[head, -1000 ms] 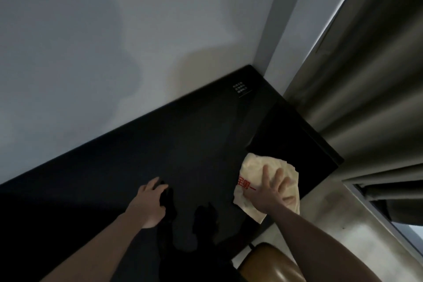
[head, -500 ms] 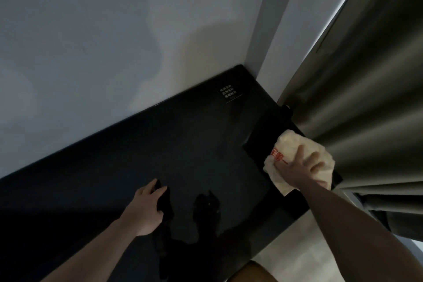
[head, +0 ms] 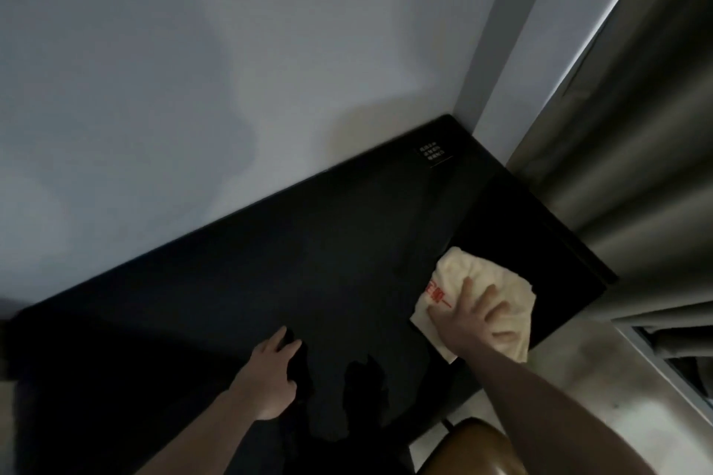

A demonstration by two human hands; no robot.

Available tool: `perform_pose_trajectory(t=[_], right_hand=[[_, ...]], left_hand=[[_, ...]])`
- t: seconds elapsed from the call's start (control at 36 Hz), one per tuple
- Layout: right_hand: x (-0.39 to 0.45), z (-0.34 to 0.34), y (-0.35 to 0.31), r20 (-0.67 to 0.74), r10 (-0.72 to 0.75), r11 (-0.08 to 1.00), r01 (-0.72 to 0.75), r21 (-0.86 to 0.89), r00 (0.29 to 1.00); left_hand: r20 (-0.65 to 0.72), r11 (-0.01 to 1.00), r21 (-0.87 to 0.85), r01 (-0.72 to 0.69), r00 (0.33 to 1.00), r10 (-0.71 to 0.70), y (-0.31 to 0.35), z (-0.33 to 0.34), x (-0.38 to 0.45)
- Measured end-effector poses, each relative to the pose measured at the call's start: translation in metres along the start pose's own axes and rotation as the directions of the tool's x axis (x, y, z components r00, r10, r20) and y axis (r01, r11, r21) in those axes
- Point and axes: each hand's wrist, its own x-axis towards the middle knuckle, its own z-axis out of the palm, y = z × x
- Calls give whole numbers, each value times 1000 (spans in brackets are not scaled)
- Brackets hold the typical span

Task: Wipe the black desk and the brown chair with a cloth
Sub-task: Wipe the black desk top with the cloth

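A glossy black desk runs along the wall into the corner. On its right end lies a cream cloth with red print. My right hand presses flat on the cloth, fingers spread and straight. My left hand rests on the desk near the front middle, fingers extended on the surface. The rounded top of the brown chair shows at the bottom edge, under my right forearm.
A small black plate with white print sits near the desk's back right corner. Grey curtains hang just right of the desk. Pale floor lies beyond the desk's right end. A grey wall backs the desk.
My right hand slid the cloth back toward me and leftward from the desk's far right edge. My left hand stayed in place on the desk.
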Motion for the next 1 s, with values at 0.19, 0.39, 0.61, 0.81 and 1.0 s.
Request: perform_pose_trajectory(t=[0.19, 0.39, 0.61, 0.81, 1.0], right_hand=[[-114, 108, -37, 129, -97, 992, 107, -73, 987], [-141, 112, -33, 229, -197, 975, 215, -56, 953], [-117, 112, -47, 202, -166, 975, 192, -115, 965], [-92, 110, -56, 169, -177, 971, 200, -132, 970], [-107, 115, -63, 127, -173, 975, 188, -120, 977]], left_hand=[[-16, 1000, 13, -25, 1000, 25, -80, 20, -49], [30, 999, -11, 53, 998, -53, -136, 38, -74], [85, 978, -74, 195, 978, -189, -163, 49, -66], [89, 979, -21, 204, 975, -202, -161, 50, -51], [34, 988, -86, 125, 992, -123, -175, 48, -63]])
